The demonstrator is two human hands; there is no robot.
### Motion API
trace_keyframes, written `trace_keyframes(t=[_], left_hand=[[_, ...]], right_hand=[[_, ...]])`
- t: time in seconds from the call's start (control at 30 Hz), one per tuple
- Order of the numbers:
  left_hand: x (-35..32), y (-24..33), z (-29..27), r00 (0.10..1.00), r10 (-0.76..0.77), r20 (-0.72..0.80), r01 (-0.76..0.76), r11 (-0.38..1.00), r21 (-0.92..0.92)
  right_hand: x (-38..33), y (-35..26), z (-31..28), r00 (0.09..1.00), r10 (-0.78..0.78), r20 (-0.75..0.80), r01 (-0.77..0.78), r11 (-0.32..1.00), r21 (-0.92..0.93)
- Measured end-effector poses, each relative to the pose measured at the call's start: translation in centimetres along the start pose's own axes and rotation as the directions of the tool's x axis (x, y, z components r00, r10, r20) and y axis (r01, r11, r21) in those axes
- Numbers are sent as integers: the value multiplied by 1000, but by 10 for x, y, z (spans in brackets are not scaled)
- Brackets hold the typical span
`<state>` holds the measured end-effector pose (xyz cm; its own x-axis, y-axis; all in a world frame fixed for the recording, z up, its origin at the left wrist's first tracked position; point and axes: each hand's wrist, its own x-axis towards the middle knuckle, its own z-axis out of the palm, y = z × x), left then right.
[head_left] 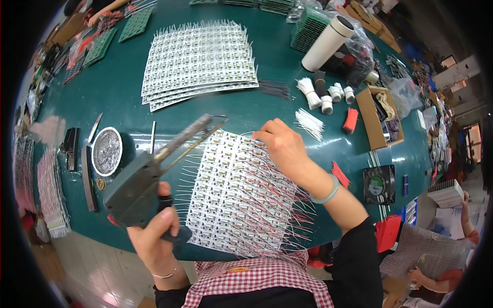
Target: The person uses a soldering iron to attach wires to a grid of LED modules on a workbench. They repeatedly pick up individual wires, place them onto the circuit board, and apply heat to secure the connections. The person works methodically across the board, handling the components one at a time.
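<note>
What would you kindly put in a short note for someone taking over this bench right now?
Left hand: closed on the grip of the soldering gun, tip raised above the panel's top left corner.
Right hand: fingertips pinching a white wire at the top edge of the circuit board panel.
Panel lies on the green table; red and white wires already stick out of most rows.
Stack of white-wired panels lies farther back; loose white wire bundle to the right.
How many joints are soldered cannot be told.

electronics assembly workshop: green workbench (118, 97), stacked circuit board panels (200, 64), soldering gun (149, 179), wire bundles (309, 92).
</note>
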<state>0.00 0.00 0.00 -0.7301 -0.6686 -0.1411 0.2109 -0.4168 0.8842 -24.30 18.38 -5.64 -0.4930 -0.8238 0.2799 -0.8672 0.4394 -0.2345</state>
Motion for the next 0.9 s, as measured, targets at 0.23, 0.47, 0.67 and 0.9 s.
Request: trace_keyframes(t=[0.23, 0.47, 0.67, 0.9], left_hand=[[14, -29, 18, 987, -62, -150, 95, 970, 222], [15, -59, 22, 995, -17, -101, 64, 877, 477], [23, -69, 26, 999, 35, 26, -43, 784, 619], [24, -71, 26, 1000, 26, 12, -28, 785, 619]], right_hand=[[5, -4, 54, 982, 30, -186, 6, 982, 190], [2, -9, 59, 982, 0, -191, 32, 985, 167], [3, -11, 54, 989, -24, -148, 44, 990, 134], [3, -14, 56, 987, 1, -164, 26, 986, 162]])
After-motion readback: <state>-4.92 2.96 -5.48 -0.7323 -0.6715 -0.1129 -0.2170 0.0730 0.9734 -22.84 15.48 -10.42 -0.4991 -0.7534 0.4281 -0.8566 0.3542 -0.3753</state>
